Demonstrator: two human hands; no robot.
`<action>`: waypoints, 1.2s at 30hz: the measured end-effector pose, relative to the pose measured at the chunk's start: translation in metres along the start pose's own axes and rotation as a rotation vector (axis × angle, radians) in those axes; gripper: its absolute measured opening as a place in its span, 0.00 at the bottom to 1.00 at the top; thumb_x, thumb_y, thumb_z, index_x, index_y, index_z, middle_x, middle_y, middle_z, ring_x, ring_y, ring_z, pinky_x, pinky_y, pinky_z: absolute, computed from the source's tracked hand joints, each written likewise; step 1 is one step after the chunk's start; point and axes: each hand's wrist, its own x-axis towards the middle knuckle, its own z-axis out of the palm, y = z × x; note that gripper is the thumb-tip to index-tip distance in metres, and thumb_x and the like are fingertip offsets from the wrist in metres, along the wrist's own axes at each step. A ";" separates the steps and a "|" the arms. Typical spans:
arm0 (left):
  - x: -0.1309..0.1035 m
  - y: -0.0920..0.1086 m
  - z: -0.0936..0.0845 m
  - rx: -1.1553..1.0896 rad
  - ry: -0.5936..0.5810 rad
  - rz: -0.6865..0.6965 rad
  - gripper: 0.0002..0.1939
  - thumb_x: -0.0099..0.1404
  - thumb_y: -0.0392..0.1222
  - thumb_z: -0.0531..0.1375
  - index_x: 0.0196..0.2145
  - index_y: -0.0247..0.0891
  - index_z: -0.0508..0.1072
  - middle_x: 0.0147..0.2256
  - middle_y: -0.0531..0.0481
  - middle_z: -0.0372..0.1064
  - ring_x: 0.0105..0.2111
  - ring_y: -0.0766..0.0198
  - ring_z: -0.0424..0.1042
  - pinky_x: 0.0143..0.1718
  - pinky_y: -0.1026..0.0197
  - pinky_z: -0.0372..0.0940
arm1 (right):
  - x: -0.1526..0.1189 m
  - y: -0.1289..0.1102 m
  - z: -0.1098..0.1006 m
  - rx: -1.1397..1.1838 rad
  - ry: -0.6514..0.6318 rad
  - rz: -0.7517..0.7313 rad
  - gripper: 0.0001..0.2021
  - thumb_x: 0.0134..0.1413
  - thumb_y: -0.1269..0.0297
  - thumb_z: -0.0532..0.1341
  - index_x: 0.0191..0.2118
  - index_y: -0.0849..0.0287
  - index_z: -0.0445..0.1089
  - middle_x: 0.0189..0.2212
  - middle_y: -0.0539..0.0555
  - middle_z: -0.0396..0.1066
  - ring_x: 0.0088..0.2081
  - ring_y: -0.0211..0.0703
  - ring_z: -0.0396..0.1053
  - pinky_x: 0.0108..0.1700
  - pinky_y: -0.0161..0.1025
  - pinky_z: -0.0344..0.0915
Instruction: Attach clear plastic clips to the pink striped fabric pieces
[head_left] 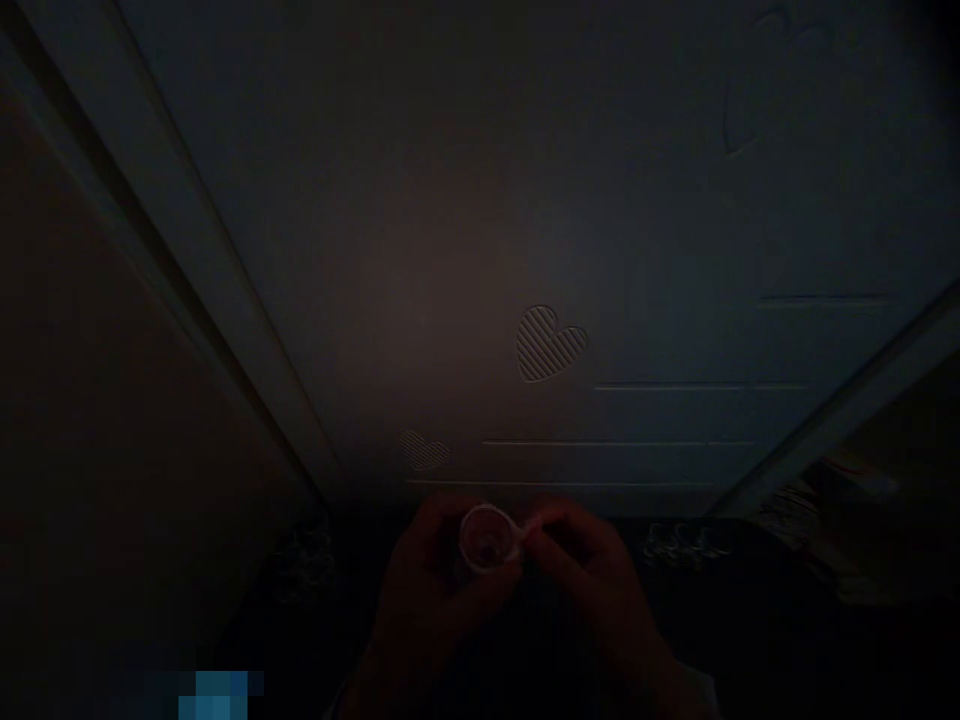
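Observation:
The scene is very dark. My left hand (439, 580) is wrapped around a small round cup (475, 565) with a pale rim, its round top facing me. What lies inside the cup looks reddish and glossy but is too dim to name. At the cup's right edge, my right hand (589, 570) pinches a small pale pinkish tab (529, 530) between thumb and forefinger. The tab appears to join the rim. Both hands are close together, low in the middle of the view.
Beyond my hands rises a large pale panel (412, 240) with a striped heart (550, 345), a smaller heart (424, 451) and straight grooves. Curly pale shapes (686, 543) lie on the dark surface at right, similar ones (307, 560) at left. Papers or books (832, 500) are dimly visible far right.

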 end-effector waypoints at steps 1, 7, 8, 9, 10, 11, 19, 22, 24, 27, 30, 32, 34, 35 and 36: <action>-0.001 0.000 0.001 -0.003 0.017 0.005 0.11 0.46 0.36 0.69 0.30 0.42 0.75 0.27 0.55 0.74 0.28 0.65 0.71 0.31 0.65 0.64 | -0.001 -0.002 0.002 -0.018 0.002 -0.019 0.07 0.51 0.56 0.69 0.29 0.52 0.78 0.26 0.49 0.77 0.29 0.39 0.74 0.32 0.32 0.71; 0.004 -0.002 -0.004 -0.052 0.029 -0.030 0.14 0.45 0.38 0.72 0.30 0.42 0.74 0.27 0.53 0.76 0.28 0.60 0.75 0.30 0.63 0.67 | -0.005 -0.008 0.007 -0.088 -0.068 -0.174 0.04 0.58 0.60 0.65 0.36 0.48 0.78 0.30 0.50 0.78 0.33 0.40 0.75 0.36 0.33 0.71; 0.005 -0.002 -0.006 -0.060 0.014 -0.025 0.14 0.45 0.38 0.72 0.30 0.42 0.74 0.27 0.53 0.77 0.29 0.59 0.76 0.30 0.63 0.67 | -0.004 -0.009 0.007 -0.094 -0.087 -0.185 0.06 0.59 0.59 0.63 0.38 0.47 0.78 0.32 0.50 0.78 0.35 0.41 0.76 0.38 0.34 0.71; 0.006 -0.002 -0.007 -0.072 -0.002 -0.017 0.14 0.46 0.38 0.72 0.30 0.42 0.74 0.27 0.53 0.77 0.29 0.59 0.76 0.31 0.63 0.68 | -0.004 -0.009 0.007 -0.095 -0.109 -0.193 0.07 0.61 0.58 0.62 0.40 0.47 0.78 0.34 0.51 0.78 0.37 0.42 0.76 0.39 0.35 0.72; 0.007 -0.002 -0.007 -0.084 -0.009 -0.003 0.14 0.47 0.38 0.72 0.31 0.42 0.74 0.28 0.53 0.77 0.29 0.59 0.76 0.31 0.63 0.68 | -0.004 -0.009 0.007 -0.093 -0.130 -0.198 0.09 0.62 0.57 0.60 0.42 0.46 0.78 0.36 0.51 0.78 0.38 0.42 0.76 0.40 0.36 0.72; 0.007 -0.002 -0.007 -0.093 -0.013 0.015 0.14 0.47 0.39 0.72 0.31 0.42 0.74 0.28 0.53 0.78 0.29 0.60 0.76 0.31 0.63 0.68 | -0.003 -0.009 0.007 -0.092 -0.144 -0.201 0.09 0.63 0.57 0.60 0.43 0.45 0.78 0.36 0.52 0.78 0.38 0.42 0.76 0.41 0.36 0.72; -0.001 0.000 0.008 -0.222 0.062 0.044 0.22 0.39 0.45 0.77 0.29 0.42 0.72 0.25 0.56 0.75 0.26 0.64 0.74 0.29 0.66 0.65 | -0.003 -0.008 0.010 -0.126 -0.085 -0.223 0.07 0.51 0.67 0.69 0.36 0.48 0.78 0.31 0.48 0.76 0.34 0.40 0.74 0.37 0.34 0.70; 0.002 -0.001 0.006 -0.211 0.024 0.025 0.20 0.41 0.41 0.76 0.29 0.41 0.72 0.26 0.56 0.74 0.27 0.66 0.73 0.30 0.67 0.65 | -0.001 -0.007 0.011 -0.190 -0.057 -0.233 0.07 0.49 0.70 0.69 0.34 0.50 0.78 0.28 0.48 0.75 0.31 0.41 0.73 0.35 0.35 0.69; 0.005 -0.003 0.002 -0.185 -0.043 -0.013 0.18 0.43 0.39 0.74 0.29 0.40 0.71 0.28 0.56 0.73 0.28 0.66 0.72 0.30 0.66 0.65 | -0.001 -0.006 0.012 -0.240 -0.047 -0.231 0.07 0.49 0.71 0.68 0.33 0.51 0.77 0.27 0.48 0.74 0.30 0.40 0.72 0.33 0.35 0.68; 0.010 -0.006 -0.004 -0.148 -0.108 -0.077 0.16 0.47 0.39 0.72 0.30 0.40 0.69 0.30 0.55 0.71 0.28 0.65 0.71 0.30 0.65 0.66 | -0.002 -0.003 0.014 -0.303 -0.023 -0.217 0.06 0.50 0.71 0.66 0.33 0.52 0.76 0.27 0.47 0.75 0.29 0.40 0.72 0.32 0.34 0.67; 0.012 -0.008 -0.006 -0.080 -0.059 -0.097 0.14 0.49 0.42 0.70 0.31 0.39 0.71 0.29 0.55 0.71 0.27 0.65 0.70 0.28 0.65 0.65 | -0.003 -0.001 0.016 -0.332 -0.004 -0.203 0.04 0.52 0.70 0.65 0.32 0.53 0.74 0.27 0.48 0.77 0.30 0.40 0.73 0.33 0.35 0.69; 0.014 -0.009 -0.006 -0.029 -0.029 -0.106 0.13 0.50 0.42 0.70 0.31 0.39 0.71 0.28 0.54 0.71 0.27 0.64 0.70 0.28 0.64 0.65 | -0.003 -0.001 0.016 -0.341 -0.022 -0.213 0.04 0.54 0.70 0.64 0.33 0.53 0.74 0.30 0.49 0.78 0.32 0.41 0.75 0.36 0.36 0.70; 0.015 -0.009 -0.006 -0.034 0.004 -0.114 0.12 0.51 0.42 0.69 0.31 0.39 0.71 0.28 0.54 0.73 0.28 0.64 0.71 0.29 0.65 0.65 | -0.002 -0.003 0.016 -0.348 -0.071 -0.234 0.06 0.56 0.70 0.62 0.37 0.53 0.75 0.35 0.51 0.79 0.38 0.42 0.76 0.41 0.37 0.70; 0.017 -0.009 -0.007 -0.057 0.015 -0.115 0.12 0.51 0.42 0.69 0.30 0.39 0.70 0.28 0.54 0.73 0.28 0.64 0.72 0.29 0.65 0.65 | -0.002 -0.005 0.016 -0.352 -0.104 -0.235 0.08 0.57 0.71 0.61 0.40 0.53 0.75 0.38 0.52 0.79 0.40 0.42 0.76 0.44 0.38 0.70; 0.018 -0.009 -0.008 -0.088 0.031 -0.113 0.12 0.52 0.43 0.69 0.30 0.39 0.70 0.28 0.54 0.74 0.28 0.65 0.72 0.28 0.66 0.65 | -0.001 -0.006 0.015 -0.356 -0.137 -0.229 0.09 0.58 0.71 0.60 0.42 0.52 0.75 0.40 0.52 0.79 0.43 0.43 0.75 0.46 0.39 0.70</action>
